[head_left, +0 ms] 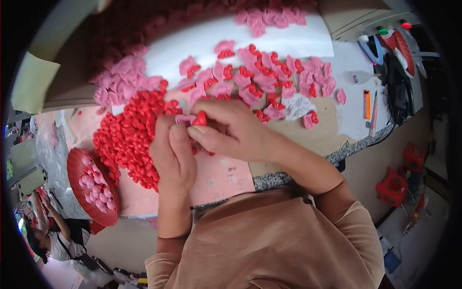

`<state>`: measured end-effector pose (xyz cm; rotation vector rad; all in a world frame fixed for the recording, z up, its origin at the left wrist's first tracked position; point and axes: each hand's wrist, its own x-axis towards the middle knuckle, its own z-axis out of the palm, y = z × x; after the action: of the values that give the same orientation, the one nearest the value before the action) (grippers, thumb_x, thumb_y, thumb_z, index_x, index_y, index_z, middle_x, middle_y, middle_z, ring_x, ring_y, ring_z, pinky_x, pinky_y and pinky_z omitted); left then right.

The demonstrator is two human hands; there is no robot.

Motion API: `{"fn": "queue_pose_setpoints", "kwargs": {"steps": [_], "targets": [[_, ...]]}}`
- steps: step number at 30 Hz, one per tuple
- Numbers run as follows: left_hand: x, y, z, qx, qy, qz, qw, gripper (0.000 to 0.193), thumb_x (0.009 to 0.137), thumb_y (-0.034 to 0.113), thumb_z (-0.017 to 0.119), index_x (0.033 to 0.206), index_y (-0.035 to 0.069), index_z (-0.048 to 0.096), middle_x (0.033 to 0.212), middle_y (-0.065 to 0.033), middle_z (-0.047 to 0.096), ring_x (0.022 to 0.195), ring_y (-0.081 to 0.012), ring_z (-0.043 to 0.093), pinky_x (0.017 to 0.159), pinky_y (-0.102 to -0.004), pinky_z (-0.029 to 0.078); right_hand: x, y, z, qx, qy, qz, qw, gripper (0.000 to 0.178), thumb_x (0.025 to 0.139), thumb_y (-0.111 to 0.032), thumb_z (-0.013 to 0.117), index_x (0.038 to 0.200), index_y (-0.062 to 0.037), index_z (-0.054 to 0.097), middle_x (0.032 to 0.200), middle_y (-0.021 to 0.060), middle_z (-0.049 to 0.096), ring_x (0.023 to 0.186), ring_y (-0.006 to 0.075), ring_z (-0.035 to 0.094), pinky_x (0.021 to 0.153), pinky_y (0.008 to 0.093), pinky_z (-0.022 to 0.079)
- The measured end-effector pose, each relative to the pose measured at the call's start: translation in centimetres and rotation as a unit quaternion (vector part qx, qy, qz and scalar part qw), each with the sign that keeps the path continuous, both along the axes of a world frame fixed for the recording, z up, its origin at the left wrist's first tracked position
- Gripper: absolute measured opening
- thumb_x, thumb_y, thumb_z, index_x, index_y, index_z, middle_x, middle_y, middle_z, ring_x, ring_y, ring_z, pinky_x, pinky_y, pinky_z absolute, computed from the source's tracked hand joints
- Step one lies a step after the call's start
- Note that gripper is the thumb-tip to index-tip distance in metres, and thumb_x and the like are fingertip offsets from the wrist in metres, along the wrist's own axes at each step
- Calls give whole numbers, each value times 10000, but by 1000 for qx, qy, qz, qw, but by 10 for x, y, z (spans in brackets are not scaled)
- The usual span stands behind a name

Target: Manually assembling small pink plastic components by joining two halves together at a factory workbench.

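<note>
Nearest, in front of the brown shirt, the left hand and right hand meet, the left pinching a small curved pink piece, the right a glossy rounded red piece. Just left sprawls a heap of shiny red pieces; beyond, pink pieces with red parts lie scattered before a smooth white sheet.

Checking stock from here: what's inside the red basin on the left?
Small rounded pink pieces lie inside the red basin. Anything beneath the top pieces is hidden from view.
</note>
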<state>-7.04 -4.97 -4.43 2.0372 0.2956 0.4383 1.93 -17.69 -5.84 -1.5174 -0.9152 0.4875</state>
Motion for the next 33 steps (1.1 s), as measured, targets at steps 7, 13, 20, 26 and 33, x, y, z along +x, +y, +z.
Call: {"fn": "queue_pose_setpoints", "kwargs": {"steps": [7, 13, 20, 26, 33], "targets": [[-7, 3, -5, -3, -38, 22, 999, 435, 947, 332, 322, 774, -1, 543, 634, -76, 497, 540, -144, 491, 489, -283, 362, -5, 3, 6, 60, -102, -15, 993, 234, 814, -176, 633, 949, -11, 538, 663, 41, 497, 537, 100, 472, 465, 262, 373], [-7, 13, -14, 38, -81, -65, 994, 312, 939, 259, 384, 765, 22, 490, 610, -106, 457, 486, -269, 492, 454, -347, 374, -17, 1, 4, -8, 212, 83, 974, 289, 917, -140, 489, 1165, 9, 489, 772, 4, 543, 619, 67, 540, 536, 217, 449], [-5, 6, -8, 70, -89, -55, 992, 223, 921, 161, 401, 779, 14, 492, 619, -110, 455, 485, -281, 484, 445, -350, 362, -2, -5, 13, -67, 122, 85, 987, 318, 905, -127, 508, 1186, 20, 486, 748, -3, 472, 651, 43, 458, 559, 199, 383], [-5, 6, -6, 65, -97, -65, 991, 261, 927, 185, 404, 741, 15, 472, 565, -111, 427, 463, -285, 470, 432, -360, 343, -5, -6, 15, -27, 113, 94, 989, 281, 900, -141, 515, 1125, 25, 492, 747, 5, 481, 655, 46, 473, 566, 200, 394], [-3, 6, -6, 40, -148, -60, 986, 341, 946, 246, 392, 704, 17, 465, 567, -123, 443, 472, -300, 480, 439, -372, 350, -13, -4, 15, 21, 162, 74, 984, 203, 926, -185, 488, 1012, -3, 513, 721, 19, 523, 654, 61, 535, 565, 216, 448]]}}
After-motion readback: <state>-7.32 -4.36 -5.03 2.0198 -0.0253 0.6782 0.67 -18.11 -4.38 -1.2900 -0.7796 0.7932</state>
